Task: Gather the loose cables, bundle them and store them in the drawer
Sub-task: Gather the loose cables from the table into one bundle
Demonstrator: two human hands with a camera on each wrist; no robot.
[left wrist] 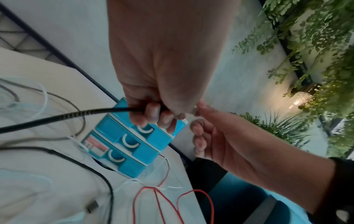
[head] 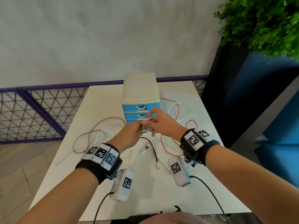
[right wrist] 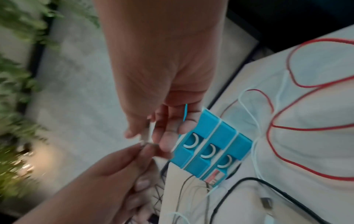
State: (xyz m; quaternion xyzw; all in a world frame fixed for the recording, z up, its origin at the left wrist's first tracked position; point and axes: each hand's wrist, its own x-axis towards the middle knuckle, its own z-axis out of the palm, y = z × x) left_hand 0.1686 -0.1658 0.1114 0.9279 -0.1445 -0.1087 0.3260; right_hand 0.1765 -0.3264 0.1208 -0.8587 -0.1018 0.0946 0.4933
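Observation:
Both hands meet just in front of the blue three-drawer unit [head: 140, 101], whose drawers are all closed. My left hand [head: 141, 126] curls its fingers round a black cable [left wrist: 76, 115], which hangs down to the table [head: 153, 191] with its free end lying there. My right hand [head: 150, 120] pinches a small white plug [right wrist: 147, 133] between thumb and finger, touching the left fingertips. Whether the plug belongs to the black cable I cannot tell. A red cable [head: 178, 113] and a white cable [head: 186, 110] lie loose on the right, and a grey braided cable [head: 100, 125] on the left.
The drawer unit stands at the table's far middle, by a grey wall. A purple wire-mesh railing [head: 32, 113] runs behind on the left. A leafy plant [head: 267, 21] hangs over the right side, above blue seating [head: 275, 110].

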